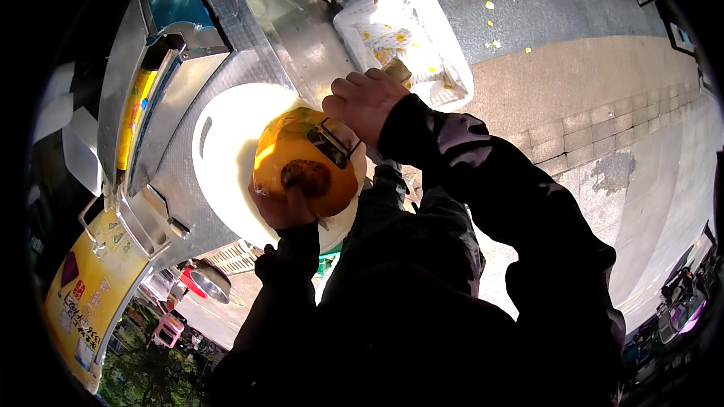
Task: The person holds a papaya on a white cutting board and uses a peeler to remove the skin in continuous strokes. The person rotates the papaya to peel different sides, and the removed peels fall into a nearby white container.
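Note:
A large, rounded orange fruit or squash, perhaps a pumpkin [277, 152], is held over a round white board [218, 124]. Its surface looks partly peeled, with a dark brown patch facing up. My left hand [285, 203] grips its lower side, with a finger at the brown patch. My right hand [365, 102] is closed around the handle of a peeler-like tool, whose metal frame [334, 144] lies against the fruit's upper right side. The handle is mostly hidden in my fingers. A tan, rounded thing [397, 70] shows just beyond my right hand; whether it belongs to the tool I cannot tell.
A white lined basket [461, 68] with orange scraps stands beyond my right hand. Left of the board are a metal counter [215, 203], a metal housing [195, 76] and a wooden-handled tool [178, 228]. A yellow panel [107, 254] bears writing. Orange scraps [490, 5] lie on the ground.

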The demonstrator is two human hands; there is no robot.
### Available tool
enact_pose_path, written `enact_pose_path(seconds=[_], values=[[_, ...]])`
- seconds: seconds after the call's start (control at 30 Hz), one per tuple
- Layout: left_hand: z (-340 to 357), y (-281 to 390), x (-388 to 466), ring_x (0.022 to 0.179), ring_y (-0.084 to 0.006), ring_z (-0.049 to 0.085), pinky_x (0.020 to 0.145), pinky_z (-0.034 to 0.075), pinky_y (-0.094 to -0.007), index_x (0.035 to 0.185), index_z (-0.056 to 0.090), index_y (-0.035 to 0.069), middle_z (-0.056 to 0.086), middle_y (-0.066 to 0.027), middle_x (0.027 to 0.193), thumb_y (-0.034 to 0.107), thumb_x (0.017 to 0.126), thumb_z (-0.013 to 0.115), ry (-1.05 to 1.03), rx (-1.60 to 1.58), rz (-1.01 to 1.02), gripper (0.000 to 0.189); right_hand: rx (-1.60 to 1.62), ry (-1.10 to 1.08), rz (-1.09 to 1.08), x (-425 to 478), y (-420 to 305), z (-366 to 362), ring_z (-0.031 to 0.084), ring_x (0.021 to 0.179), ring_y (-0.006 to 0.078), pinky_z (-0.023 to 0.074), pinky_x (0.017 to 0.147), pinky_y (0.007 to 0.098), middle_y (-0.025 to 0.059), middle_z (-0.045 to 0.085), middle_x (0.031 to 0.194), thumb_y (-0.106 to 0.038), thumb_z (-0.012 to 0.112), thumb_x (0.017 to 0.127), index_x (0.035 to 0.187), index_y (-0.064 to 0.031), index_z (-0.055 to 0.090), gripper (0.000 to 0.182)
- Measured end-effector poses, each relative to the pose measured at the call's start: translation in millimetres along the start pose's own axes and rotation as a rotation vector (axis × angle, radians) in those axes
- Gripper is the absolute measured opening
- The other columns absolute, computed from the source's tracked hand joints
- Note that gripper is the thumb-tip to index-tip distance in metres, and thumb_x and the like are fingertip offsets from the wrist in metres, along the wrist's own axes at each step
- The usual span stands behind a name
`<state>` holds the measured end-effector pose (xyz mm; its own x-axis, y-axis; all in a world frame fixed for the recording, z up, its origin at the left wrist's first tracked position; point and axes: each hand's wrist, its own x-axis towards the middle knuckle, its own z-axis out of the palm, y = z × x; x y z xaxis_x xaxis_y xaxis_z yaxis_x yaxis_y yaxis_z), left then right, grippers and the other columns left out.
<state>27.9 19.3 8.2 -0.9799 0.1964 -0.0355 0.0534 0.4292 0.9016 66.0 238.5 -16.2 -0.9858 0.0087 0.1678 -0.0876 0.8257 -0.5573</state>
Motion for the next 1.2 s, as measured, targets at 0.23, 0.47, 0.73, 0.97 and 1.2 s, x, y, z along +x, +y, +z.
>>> enact_pose_path(seconds=[0.23,0.47,0.73,0.97,1.2], values=[[-3.2,-4.6,-2.2,0.103,-0.0262,0.054,0.091,0.045,-0.0358,0.122,0.042,-0.005,0.052,-0.0168,0.111,0.005,0.061,0.048,0.023,0.162,0.028,0.062,-0.007,-0.001,-0.031,4.9,-3.0,1.8,0.056,0.088,0.0212,0.0448,0.075,0.0335,0.0033,0.054,0.089,-0.012,0.057,0.074,0.088,-0.0119,0.054,0.014],[-6.1,-3.1,-2.6,0.102,-0.0277,0.055,0.09,0.045,-0.0357,0.121,0.043,-0.004,0.053,-0.0177,0.111,0.007,0.061,0.049,0.008,0.278,0.081,0.061,0.004,0.018,-0.034,4.6,3.8,19.0,0.057,0.088,0.0216,0.0454,0.076,0.0342,0.0033,0.054,0.088,-0.014,0.055,0.077,0.088,-0.0126,0.054,0.012],[-0.8,10.7,-0.5,0.106,-0.028,0.054,0.095,0.042,-0.0361,0.119,0.047,-0.005,0.054,-0.0182,0.113,0.009,0.056,0.051,-0.01,0.19,0.028,0.064,-0.351,-0.343,0.016,-22.1,96.7,23.2,0.06,0.092,0.0192,0.0459,0.078,0.0359,0.0026,0.062,0.09,-0.027,0.052,0.081,0.092,-0.0167,0.064,0.019],[-4.1,6.3,-5.9,0.103,-0.0272,0.056,0.093,0.044,-0.0367,0.119,0.046,-0.003,0.055,-0.0179,0.111,0.004,0.059,0.047,0.073,0.356,-0.009,0.06,0.064,-0.109,0.183,-23.1,36.0,22.9,0.055,0.096,0.025,0.0454,0.081,0.0372,0.0058,0.055,0.094,-0.007,0.058,0.072,0.092,-0.0111,0.055,0.021],[2.4,10.3,-1.0,0.099,-0.027,0.055,0.089,0.046,-0.0356,0.119,0.045,-0.004,0.053,-0.0172,0.108,0.008,0.058,0.049,0.036,0.257,0.016,0.062,0.057,-0.072,0.04,-3.7,6.3,16.0,0.056,0.094,0.0217,0.0452,0.081,0.0341,0.0031,0.056,0.093,-0.01,0.057,0.074,0.092,-0.0134,0.056,0.019]])
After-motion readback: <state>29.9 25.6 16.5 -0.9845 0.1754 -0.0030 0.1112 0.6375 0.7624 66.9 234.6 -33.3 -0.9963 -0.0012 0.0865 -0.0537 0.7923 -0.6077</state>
